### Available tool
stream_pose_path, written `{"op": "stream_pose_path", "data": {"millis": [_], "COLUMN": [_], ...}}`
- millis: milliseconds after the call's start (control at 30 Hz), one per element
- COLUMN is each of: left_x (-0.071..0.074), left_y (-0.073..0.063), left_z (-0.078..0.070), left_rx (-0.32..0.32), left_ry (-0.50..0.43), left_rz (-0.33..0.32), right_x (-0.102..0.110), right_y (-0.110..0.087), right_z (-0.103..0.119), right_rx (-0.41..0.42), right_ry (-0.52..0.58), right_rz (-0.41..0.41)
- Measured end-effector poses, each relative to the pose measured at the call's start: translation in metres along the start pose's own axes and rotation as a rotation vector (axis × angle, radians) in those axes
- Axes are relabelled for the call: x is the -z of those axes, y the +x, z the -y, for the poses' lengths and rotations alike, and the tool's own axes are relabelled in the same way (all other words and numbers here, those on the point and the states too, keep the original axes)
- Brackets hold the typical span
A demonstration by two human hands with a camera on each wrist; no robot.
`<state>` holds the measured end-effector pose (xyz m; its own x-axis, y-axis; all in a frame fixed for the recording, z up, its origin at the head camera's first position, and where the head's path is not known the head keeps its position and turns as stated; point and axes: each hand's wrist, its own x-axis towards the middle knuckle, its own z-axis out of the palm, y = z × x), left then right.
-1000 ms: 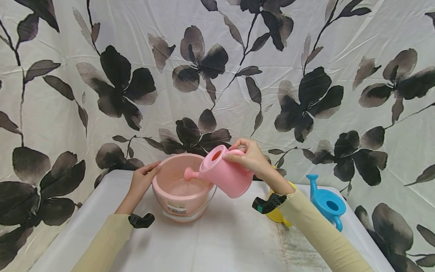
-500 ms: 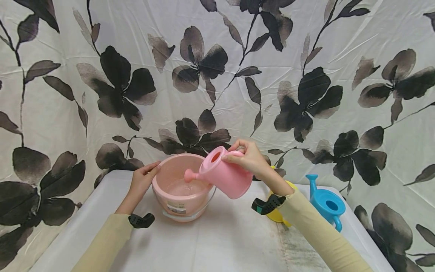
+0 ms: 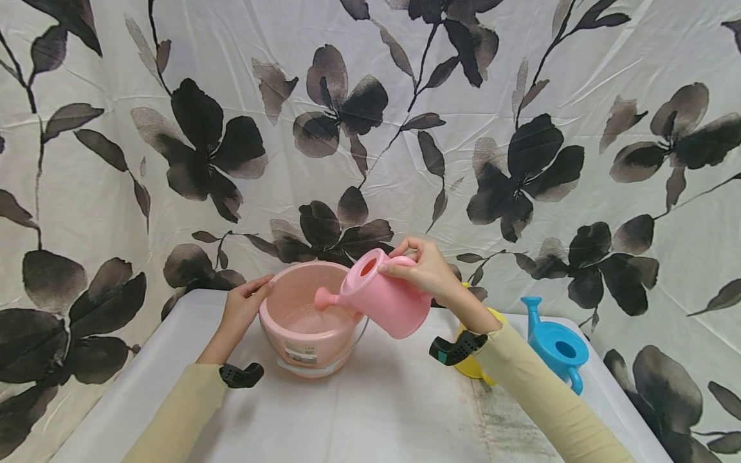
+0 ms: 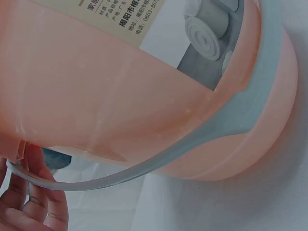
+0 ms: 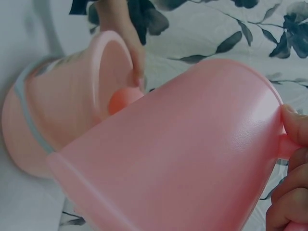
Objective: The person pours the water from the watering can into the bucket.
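Note:
A pink watering can [image 3: 389, 292] is tilted left, its spout head over the inside of a pale pink bucket [image 3: 307, 350]. My right hand [image 3: 425, 270] grips the can by its handle; in the right wrist view the thumb [image 5: 294, 124] presses near the can's rim and the fingers curl round the handle. Clear, rippled water [image 3: 309, 318] shows inside the bucket, which stands on the table. My left hand [image 3: 242, 313] grips the bucket's left rim. The left wrist view has that hand's bent fingers [image 4: 36, 202] beside the end of the grey bail handle [image 4: 192, 139].
On the right of the white table [image 3: 347, 418] stands a blue watering can [image 3: 558, 350]. A yellow watering can [image 3: 471, 368] is partly hidden behind my right forearm. Close behind the table hangs a flower-patterned cloth [image 3: 428, 180].
The water surface in the bucket looks more rippled now. Both hands, the bucket and the tilted pink watering can keep almost the same position.

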<state>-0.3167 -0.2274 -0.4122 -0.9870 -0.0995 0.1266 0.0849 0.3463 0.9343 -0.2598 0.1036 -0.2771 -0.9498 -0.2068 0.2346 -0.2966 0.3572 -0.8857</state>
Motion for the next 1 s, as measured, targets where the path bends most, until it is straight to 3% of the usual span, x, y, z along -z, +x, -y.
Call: {"op": "stream_pose_path", "data": {"millis": [1000], "left_x": [0.0014], "left_y": [-0.0007], "left_z": [-0.0028], "left_rx": [0.021], "left_ry": [-0.011], "left_rz": [0.016], "right_x": [-0.0023], "right_y": [-0.0001], "right_z": [0.0046], "right_rx": [0.02], "right_ry": [0.002], "right_rz": [-0.012]}}
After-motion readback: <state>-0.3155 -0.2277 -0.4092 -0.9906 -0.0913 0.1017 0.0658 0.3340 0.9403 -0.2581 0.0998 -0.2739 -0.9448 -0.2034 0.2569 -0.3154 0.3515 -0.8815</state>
